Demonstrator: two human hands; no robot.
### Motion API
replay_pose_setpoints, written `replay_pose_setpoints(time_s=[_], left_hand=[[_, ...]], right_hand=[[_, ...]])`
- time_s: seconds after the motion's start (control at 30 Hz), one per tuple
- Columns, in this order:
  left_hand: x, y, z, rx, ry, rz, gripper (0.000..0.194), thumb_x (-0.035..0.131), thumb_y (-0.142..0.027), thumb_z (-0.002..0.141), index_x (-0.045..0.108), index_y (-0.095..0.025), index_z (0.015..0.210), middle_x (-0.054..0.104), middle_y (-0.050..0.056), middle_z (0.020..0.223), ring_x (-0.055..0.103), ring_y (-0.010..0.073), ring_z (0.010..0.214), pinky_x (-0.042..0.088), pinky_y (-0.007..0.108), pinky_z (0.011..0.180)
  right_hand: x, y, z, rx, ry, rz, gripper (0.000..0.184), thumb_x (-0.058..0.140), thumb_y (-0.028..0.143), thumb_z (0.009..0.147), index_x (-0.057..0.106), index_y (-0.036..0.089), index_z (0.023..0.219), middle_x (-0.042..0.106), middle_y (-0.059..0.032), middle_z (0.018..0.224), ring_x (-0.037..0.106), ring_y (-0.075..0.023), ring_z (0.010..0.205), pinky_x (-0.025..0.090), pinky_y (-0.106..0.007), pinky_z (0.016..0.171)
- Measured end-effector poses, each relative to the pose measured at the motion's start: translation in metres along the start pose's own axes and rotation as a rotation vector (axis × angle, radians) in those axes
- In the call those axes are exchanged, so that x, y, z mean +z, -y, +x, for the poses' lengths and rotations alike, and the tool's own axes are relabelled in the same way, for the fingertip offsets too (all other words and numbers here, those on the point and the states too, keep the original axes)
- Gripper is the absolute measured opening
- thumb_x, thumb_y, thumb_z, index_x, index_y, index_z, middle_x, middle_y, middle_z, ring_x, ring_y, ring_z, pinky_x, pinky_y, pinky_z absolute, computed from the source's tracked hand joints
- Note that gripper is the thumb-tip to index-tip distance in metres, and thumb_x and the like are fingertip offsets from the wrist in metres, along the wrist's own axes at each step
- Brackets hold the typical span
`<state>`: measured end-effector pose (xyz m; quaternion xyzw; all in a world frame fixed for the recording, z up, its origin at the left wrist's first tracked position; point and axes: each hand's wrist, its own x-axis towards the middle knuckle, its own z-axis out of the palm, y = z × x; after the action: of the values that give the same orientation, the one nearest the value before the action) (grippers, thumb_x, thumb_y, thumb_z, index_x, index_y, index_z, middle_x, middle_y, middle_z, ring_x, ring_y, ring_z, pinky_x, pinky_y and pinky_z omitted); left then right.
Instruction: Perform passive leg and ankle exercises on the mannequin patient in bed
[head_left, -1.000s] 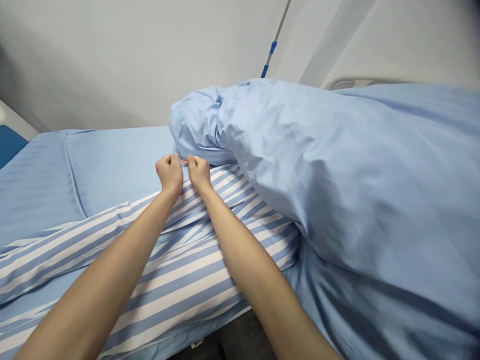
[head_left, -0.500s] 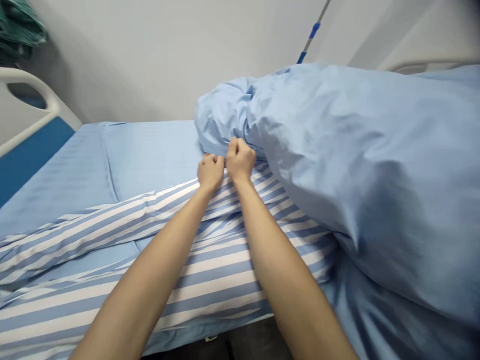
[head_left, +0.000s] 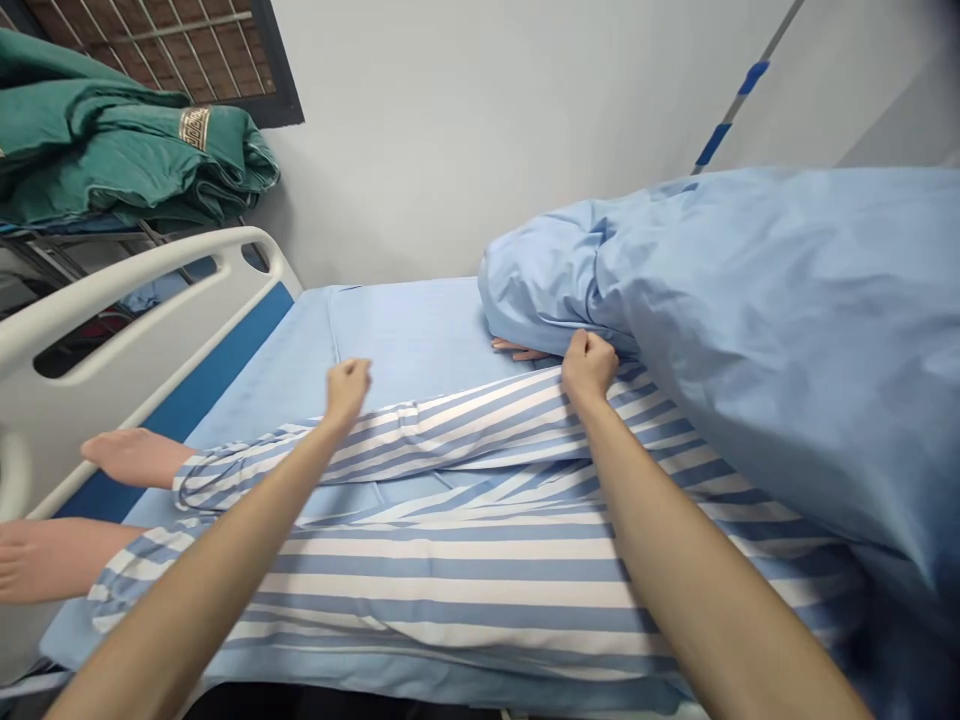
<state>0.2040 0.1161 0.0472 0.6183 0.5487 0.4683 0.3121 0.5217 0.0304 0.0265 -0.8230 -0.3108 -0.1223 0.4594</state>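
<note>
Item: striped patient trousers (head_left: 450, 590), lying across the hospital bed (head_left: 405, 330) at our 12 o'clock. Our right hand (head_left: 589, 365), fingers pressed together, pinches their upper edge at 1 o'clock; our left hand (head_left: 346, 392), well apart at 11 o'clock, bunched, grip unclear.

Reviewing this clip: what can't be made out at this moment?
All in the head view:
- Figure: upper part hidden under the blue duvet.
- Left hand: blurred, so its fingers, and whether it holds anything, can't be told.
- Right hand: closed, its fingers hiding how it grips the striped cloth.
- Green bundle: cut off by the left edge.
- Pole: cut off by the top edge.
</note>
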Motion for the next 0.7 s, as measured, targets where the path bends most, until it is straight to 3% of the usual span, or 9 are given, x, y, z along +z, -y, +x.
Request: replay_pose_setpoints(time_s=[0.07,0.13,0.23,0.33,0.53,0.7], left_hand=[[-0.058,0.028,0.009,-0.042,-0.084,0.023,0.027,0.049,-0.031,0.069,0.041,-0.020,0.046,0.036,-0.005,0.040,0.032,0.0077,0.042,0.026,0.023,0.045],[-0.102,0.057,0.010,-0.043,-0.145,0.112,0.029,0.049,-0.034,0.069,0.040,-0.020,0.046,0.035,-0.005,0.040,0.033,0.0084,0.044,0.027,0.023,0.047],[-0.136,0.092,0.003,-0.003,-0.128,0.360,0.033,0.046,-0.035,0.072,0.036,-0.020,0.044,0.031,-0.005,0.041,0.033,0.0094,0.047,0.026,0.024,0.050],[-0.142,0.106,-0.003,0.030,-0.129,0.550,0.034,0.041,-0.033,0.075,0.033,-0.020,0.045,0.032,-0.003,0.043,0.033,0.0105,0.050,0.023,0.024,0.052],[-0.139,0.110,0.001,-0.063,-0.065,0.706,0.032,0.034,-0.035,0.079,0.047,-0.020,0.053,0.056,0.003,0.059,0.044,0.0139,0.059,0.023,0.025,0.054],[-0.139,0.115,-0.001,-0.090,-0.048,0.767,0.036,0.031,-0.036,0.081,0.059,-0.022,0.065,0.066,0.007,0.073,0.053,0.0183,0.069,0.026,0.027,0.058]], right_hand=[[0.001,0.000,0.000,0.001,0.001,-0.004,0.033,0.036,0.030,0.086,0.055,0.018,0.061,0.060,-0.0087,0.063,0.041,-0.0167,0.056,0.021,-0.031,0.057],[0.002,0.000,-0.001,0.001,-0.003,-0.008,0.034,0.036,0.030,0.086,0.055,0.018,0.061,0.060,-0.0091,0.064,0.041,-0.0167,0.056,0.022,-0.031,0.058],[0.004,-0.001,-0.001,0.000,-0.002,-0.035,0.034,0.036,0.029,0.087,0.057,0.018,0.062,0.061,-0.0120,0.066,0.042,-0.0167,0.057,0.022,-0.032,0.059],[0.005,-0.001,-0.002,0.003,0.013,-0.085,0.035,0.036,0.028,0.087,0.060,0.018,0.064,0.063,-0.0168,0.070,0.042,-0.0164,0.058,0.024,-0.033,0.060],[0.002,0.009,-0.007,0.001,0.103,-0.211,0.031,0.039,0.027,0.084,0.066,0.015,0.073,0.065,-0.0197,0.078,0.044,-0.0192,0.061,0.021,-0.034,0.060],[0.017,0.047,-0.020,0.042,0.157,-0.064,0.029,0.039,0.020,0.079,0.064,0.011,0.066,0.060,-0.0146,0.063,0.041,-0.0178,0.055,0.022,-0.033,0.057]])
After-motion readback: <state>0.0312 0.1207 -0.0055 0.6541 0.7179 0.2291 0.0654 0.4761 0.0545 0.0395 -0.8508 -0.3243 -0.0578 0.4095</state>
